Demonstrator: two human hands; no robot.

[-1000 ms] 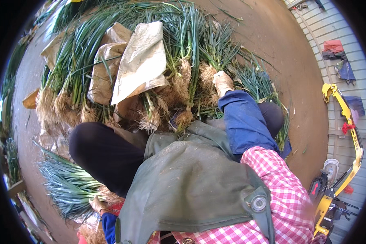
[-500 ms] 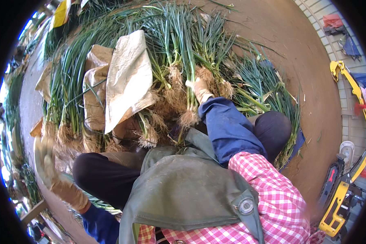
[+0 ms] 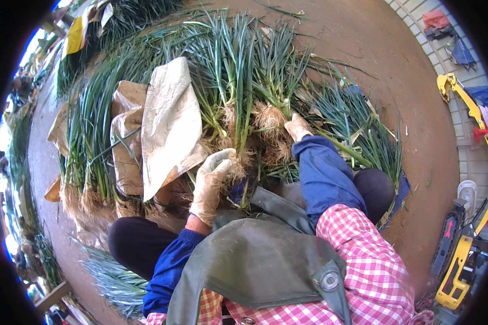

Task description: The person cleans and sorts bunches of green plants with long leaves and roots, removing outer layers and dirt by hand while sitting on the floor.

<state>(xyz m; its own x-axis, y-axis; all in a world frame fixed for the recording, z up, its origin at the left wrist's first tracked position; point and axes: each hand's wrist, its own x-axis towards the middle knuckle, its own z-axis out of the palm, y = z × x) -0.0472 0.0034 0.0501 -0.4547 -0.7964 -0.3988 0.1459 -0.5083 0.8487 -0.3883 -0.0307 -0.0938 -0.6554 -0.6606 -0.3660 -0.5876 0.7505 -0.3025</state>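
My gloved left hand (image 3: 210,184) curls its fingers at the root end of green onions (image 3: 244,130), whose long leaves point away from me. The stringy roots (image 3: 243,162) show beside its fingertips. To the right, my gloved right hand (image 3: 298,128) is closed at the root end of another green onion bunch (image 3: 279,86). Its fingers are partly hidden by pale roots (image 3: 268,116). Left of these bunches, a dirty cream-coloured sheet (image 3: 171,124) lies over part of the pile.
More green onions (image 3: 87,146) lie to the left, beside brown sheets (image 3: 127,146). Another heap (image 3: 347,114) is at the right, by my knee (image 3: 374,192). Loose leaves (image 3: 114,276) lie at lower left. A yellow toy excavator (image 3: 455,271) stands at the far right on brown ground (image 3: 428,135).
My left hand has come from the far left to the roots in the middle, its fingers now curled. My right hand has let go of the middle stalks and moved right to the neighbouring bunch.
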